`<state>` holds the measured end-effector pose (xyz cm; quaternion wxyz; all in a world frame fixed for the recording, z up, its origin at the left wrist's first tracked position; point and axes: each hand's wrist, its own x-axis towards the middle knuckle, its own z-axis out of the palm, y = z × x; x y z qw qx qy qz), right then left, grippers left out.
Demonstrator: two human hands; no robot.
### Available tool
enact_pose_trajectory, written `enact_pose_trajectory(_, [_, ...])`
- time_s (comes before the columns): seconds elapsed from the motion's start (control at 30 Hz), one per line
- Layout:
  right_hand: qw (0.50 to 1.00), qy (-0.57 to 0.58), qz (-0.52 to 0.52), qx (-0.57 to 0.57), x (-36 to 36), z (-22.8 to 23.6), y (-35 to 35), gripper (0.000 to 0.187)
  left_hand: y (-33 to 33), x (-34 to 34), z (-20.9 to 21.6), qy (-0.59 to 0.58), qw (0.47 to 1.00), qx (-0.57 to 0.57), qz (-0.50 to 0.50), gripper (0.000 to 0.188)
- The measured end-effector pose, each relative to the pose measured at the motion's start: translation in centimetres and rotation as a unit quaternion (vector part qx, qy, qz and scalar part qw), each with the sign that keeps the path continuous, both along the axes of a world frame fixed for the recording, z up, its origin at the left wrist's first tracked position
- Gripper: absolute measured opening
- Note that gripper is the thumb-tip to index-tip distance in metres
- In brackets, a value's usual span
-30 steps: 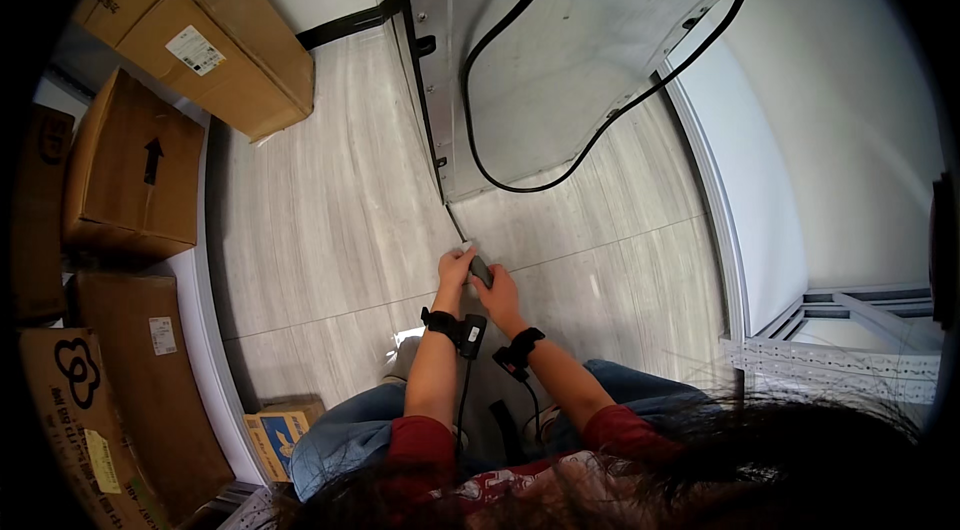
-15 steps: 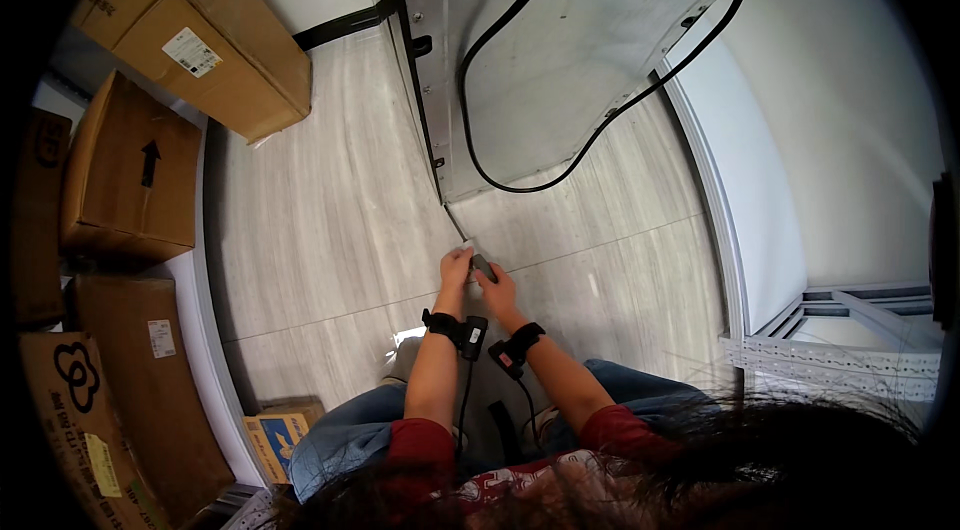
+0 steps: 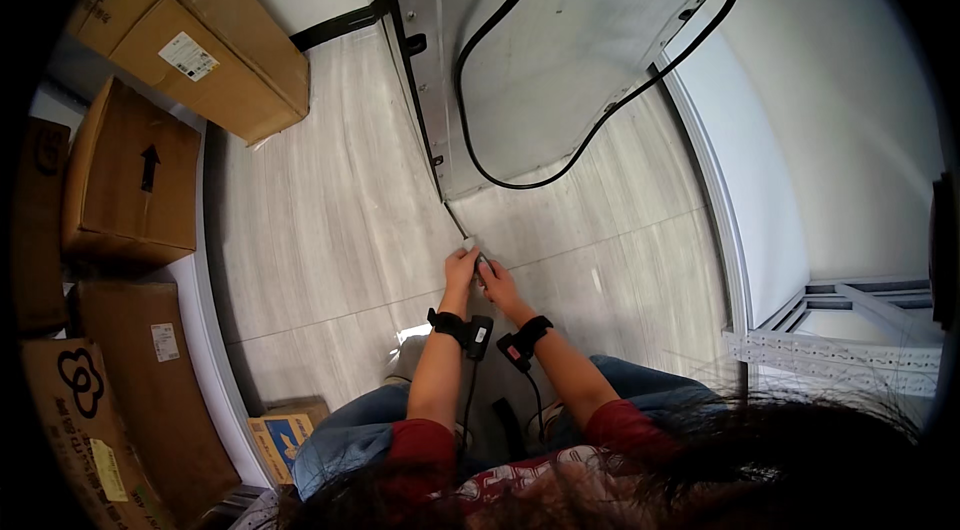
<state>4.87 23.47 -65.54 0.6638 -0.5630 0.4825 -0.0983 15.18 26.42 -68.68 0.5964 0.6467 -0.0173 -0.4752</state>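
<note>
A thin dark cable (image 3: 455, 220) runs from the bottom corner of the metal cabinet (image 3: 540, 120) toward my hands. It ends at a small light-grey block (image 3: 469, 244), like a plug or socket; its exact kind is too small to make out. My left hand (image 3: 460, 266) is closed round this block. Beside it, my right hand (image 3: 497, 282) closes on a small dark-grey piece (image 3: 483, 261), mostly covered by the fingers and thumb. The two hands are close together, low over the floor. Whether the two pieces are joined cannot be seen.
A thick black cable (image 3: 515, 187) loops down the cabinet's face. Cardboard boxes (image 3: 135, 170) stack along the left, with a taller carton (image 3: 225, 50) at the back left. A small yellow-and-blue box (image 3: 285, 440) lies near my left knee. Perforated metal rails (image 3: 835, 345) lie at the right.
My right hand has shifted its grip, with the thumb now over more of the dark-grey piece. The left hand keeps hold of the light-grey block. The view has tilted slightly.
</note>
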Motion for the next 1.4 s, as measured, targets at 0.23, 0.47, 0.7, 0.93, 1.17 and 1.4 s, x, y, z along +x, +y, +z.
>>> enact_pose_trajectory(0.23, [0.935, 0.165, 0.087, -0.303, 0.7, 1.8, 2.6, 0.043, 1.3, 1.1, -1.4, -0.086, 0.994, 0.061, 0.007, 0.025])
enact_pose_trajectory(0.47, [0.985, 0.078, 0.015, -0.153, 0.1, -1.7, 0.3, 0.043, -0.4, 0.1, 0.0, 0.019, 1.0, -0.004, 0.002, 0.026])
enact_pose_trajectory(0.7, [0.996, 0.064, -0.018, -0.054, 0.9, 1.3, 0.0, 0.042, 0.4, -0.2, -1.2, -0.052, 0.998, 0.01, 0.024, 0.031])
enact_pose_trajectory(0.93, [0.961, 0.113, 0.039, -0.249, 0.0, 0.2, 1.6, 0.044, 0.8, 0.4, -0.5, 0.008, 1.0, -0.02, -0.009, 0.021])
enact_pose_trajectory(1.17, [0.986, 0.089, 0.019, -0.137, 0.4, 2.0, -0.7, 0.039, 1.0, 0.5, 0.1, 0.006, 0.999, -0.05, -0.013, 0.017])
enact_pose_trajectory(1.4, [0.948, 0.141, 0.082, -0.275, 0.2, 1.5, -0.2, 0.048, 0.4, 0.8, 2.2, 0.046, 0.998, -0.04, -0.009, 0.02])
